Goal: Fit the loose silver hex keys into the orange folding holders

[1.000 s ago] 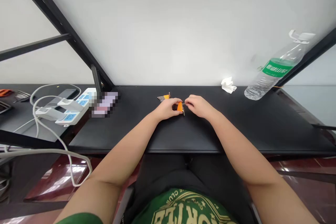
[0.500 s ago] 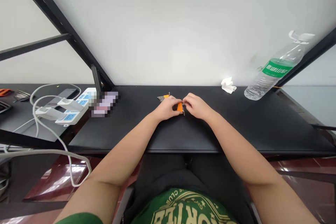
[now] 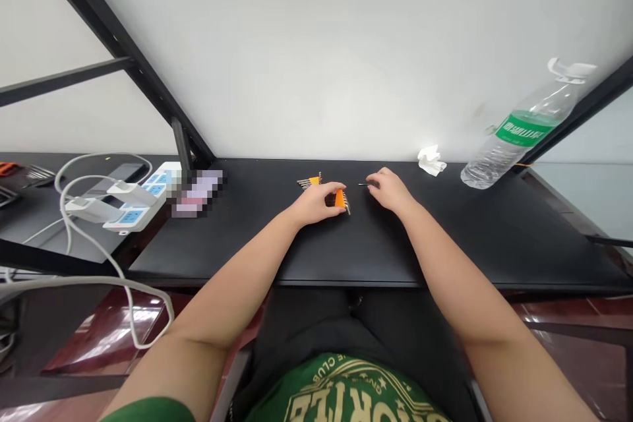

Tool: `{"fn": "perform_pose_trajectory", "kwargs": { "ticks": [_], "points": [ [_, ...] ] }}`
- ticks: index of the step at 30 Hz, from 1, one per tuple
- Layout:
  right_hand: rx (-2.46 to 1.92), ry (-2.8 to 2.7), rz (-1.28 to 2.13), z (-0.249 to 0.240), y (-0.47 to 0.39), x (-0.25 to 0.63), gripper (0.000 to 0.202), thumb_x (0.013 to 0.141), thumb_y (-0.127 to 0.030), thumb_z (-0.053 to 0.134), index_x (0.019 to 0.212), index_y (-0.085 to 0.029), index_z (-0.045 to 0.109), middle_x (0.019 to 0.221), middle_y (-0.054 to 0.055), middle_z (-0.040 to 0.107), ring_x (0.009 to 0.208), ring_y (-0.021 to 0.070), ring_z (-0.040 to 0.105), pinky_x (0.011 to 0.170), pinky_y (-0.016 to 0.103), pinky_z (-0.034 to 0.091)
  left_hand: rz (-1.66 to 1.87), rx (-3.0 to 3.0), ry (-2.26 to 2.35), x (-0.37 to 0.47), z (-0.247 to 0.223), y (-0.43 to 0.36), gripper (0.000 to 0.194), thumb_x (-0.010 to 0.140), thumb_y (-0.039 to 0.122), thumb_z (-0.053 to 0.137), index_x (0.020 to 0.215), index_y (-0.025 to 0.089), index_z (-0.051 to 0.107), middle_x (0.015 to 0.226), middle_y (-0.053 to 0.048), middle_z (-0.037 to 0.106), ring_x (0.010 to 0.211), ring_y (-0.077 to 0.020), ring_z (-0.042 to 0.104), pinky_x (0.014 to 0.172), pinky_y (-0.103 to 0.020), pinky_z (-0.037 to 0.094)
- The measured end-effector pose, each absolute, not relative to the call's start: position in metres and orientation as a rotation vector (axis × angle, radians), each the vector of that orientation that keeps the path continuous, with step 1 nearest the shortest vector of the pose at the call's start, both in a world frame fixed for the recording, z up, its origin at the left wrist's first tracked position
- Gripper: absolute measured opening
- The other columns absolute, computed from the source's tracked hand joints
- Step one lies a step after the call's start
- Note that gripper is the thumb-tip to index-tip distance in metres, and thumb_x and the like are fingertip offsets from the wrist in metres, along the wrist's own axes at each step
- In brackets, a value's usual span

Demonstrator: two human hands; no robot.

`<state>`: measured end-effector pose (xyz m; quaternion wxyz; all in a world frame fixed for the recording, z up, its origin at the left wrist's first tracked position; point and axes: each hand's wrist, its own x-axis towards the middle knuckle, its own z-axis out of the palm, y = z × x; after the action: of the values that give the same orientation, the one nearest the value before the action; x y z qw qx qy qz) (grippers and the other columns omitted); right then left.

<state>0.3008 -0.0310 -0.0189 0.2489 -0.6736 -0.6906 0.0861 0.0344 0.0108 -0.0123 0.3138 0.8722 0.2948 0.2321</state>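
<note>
Centrally over the table (image 3: 469, 244), the left hand (image 3: 316, 203) pinches an orange holder (image 3: 339, 198); rightward and apart, the right hand (image 3: 390, 191) grasps a thin rod (image 3: 364, 184), long axis crosswise, free end pointing left, slightly farther back than the holder.

The left hand (image 3: 316, 204) covered part of the near holder (image 3: 339, 198) and some of the far holder (image 3: 314, 180); the rods in both were too small to count. The right hand (image 3: 389, 190) hid one end of a thin rod (image 3: 363, 184), possibly a hex key, too small to be sure. Coarse squares masked a flat item (image 3: 199, 191). An adapter (image 3: 131, 194) hid part of the power strip (image 3: 129, 219). The bottom edge cut off the shirt (image 3: 341, 369) and both arms (image 3: 247, 257); the left edge cut a cable (image 3: 34, 283).
</note>
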Motion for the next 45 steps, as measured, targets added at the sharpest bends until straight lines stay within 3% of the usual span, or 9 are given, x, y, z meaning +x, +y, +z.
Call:
{"fn": "perform_pose_trajectory", "kwargs": {
  "ticks": [3,6,10,13,16,21,27,39,45],
  "points": [
    [-1.987,-1.954,0.217,-0.017,-0.032,0.306,0.027,0.097,-0.021,0.06,0.118,-0.021,0.076,0.122,0.013,0.063,0.106,0.025,0.064,0.092,0.035,0.05,0.617,2.276,0.786,0.034,-0.011,0.009,0.062,0.081,0.039,0.078,0.14,0.027,0.063,0.129,-0.003,0.074,0.109,-0.021,0.073,0.099,-0.036,0.061],
    [-2.1,-2.009,0.226,-0.008,-0.034,0.297,0.023,0.098,-0.017,0.055,0.105,-0.019,0.077,0.115,0.013,0.068,0.099,0.0236,0.066,0.085,0.033,0.049,0.618,2.286,0.77,0.034,-0.01,0.008,0.055,0.083,0.041,0.076,0.135,0.028,0.067,0.129,-0.002,0.074,0.103,-0.0199,0.073,0.096,-0.035,0.062],
    [-2.296,-2.044,0.384,0.007,-0.041,0.283,0.011,0.088,-0.017,0.063,0.09,-0.018,0.074,0.097,0.011,0.072,0.081,0.0219,0.065,0.069,0.031,0.045,0.618,2.287,0.775,0.034,-0.009,0.009,0.046,0.08,0.041,0.077,0.124,0.026,0.071,0.123,-0.002,0.076,0.103,-0.0205,0.073,0.096,-0.034,0.061],
    [-2.224,-2.086,0.386,0.011,-0.048,0.279,0.005,0.081,-0.018,0.069,0.086,-0.019,0.07,0.093,0.009,0.072,0.078,0.0205,0.063,0.065,0.029,0.041,0.611,2.314,0.778,0.034,-0.01,0.01,0.043,0.079,0.04,0.077,0.119,0.025,0.072,0.118,-0.002,0.077,0.099,-0.0203,0.074,0.094,-0.034,0.061],
    [-1.851,-2.128,0.429,0.009,-0.051,0.276,0.006,0.082,-0.016,0.065,0.085,-0.021,0.065,0.086,0.002,0.07,0.073,0.0163,0.059,0.066,0.027,0.04,0.609,2.346,0.772,0.034,-0.01,0.011,0.045,0.08,0.038,0.076,0.123,0.025,0.069,0.118,-0.002,0.077,0.102,-0.0212,0.074,0.093,-0.035,0.06],
    [-1.388,-2.096,0.455,0.004,-0.049,0.271,0.012,0.084,-0.012,0.057,0.086,-0.021,0.065,0.082,0.0,0.064,0.072,0.0151,0.056,0.07,0.027,0.043,0.606,2.299,0.849,0.035,-0.008,0.01,0.069,0.077,0.036,0.081,0.14,0.026,0.055,0.12,-0.005,0.077,0.115,-0.025,0.073,0.102,-0.04,0.058],
    [-1.341,-2.13,0.363,0.005,-0.05,0.271,0.015,0.088,-0.012,0.055,0.088,-0.02,0.068,0.087,0.003,0.062,0.073,0.0159,0.056,0.073,0.029,0.044,0.646,2.326,0.82,0.037,-0.008,0.009,0.049,0.077,0.034,0.081,0.121,0.024,0.064,0.118,-0.005,0.077,0.115,-0.0254,0.073,0.101,-0.038,0.059],
    [-1.358,-2.198,0.254,0.009,-0.055,0.27,0.022,0.095,-0.011,0.053,0.093,-0.02,0.073,0.094,0.006,0.064,0.079,0.0179,0.058,0.076,0.031,0.045,0.6,2.427,0.834,0.037,-0.007,0.01,0.048,0.079,0.034,0.081,0.123,0.022,0.067,0.119,-0.006,0.075,0.109,-0.0252,0.072,0.101,-0.04,0.057],
    [-1.26,-2.178,0.305,0.017,-0.061,0.261,0.024,0.098,-0.016,0.053,0.092,-0.021,0.076,0.099,0.008,0.068,0.082,0.0192,0.061,0.08,0.035,0.048,0.69,2.611,0.756,0.043,-0.008,0.006,0.048,0.076,0.035,0.086,0.12,0.021,0.072,0.121,-0.011,0.067,0.12,-0.03,0.064,0.11,-0.048,0.052]
  ]
}}
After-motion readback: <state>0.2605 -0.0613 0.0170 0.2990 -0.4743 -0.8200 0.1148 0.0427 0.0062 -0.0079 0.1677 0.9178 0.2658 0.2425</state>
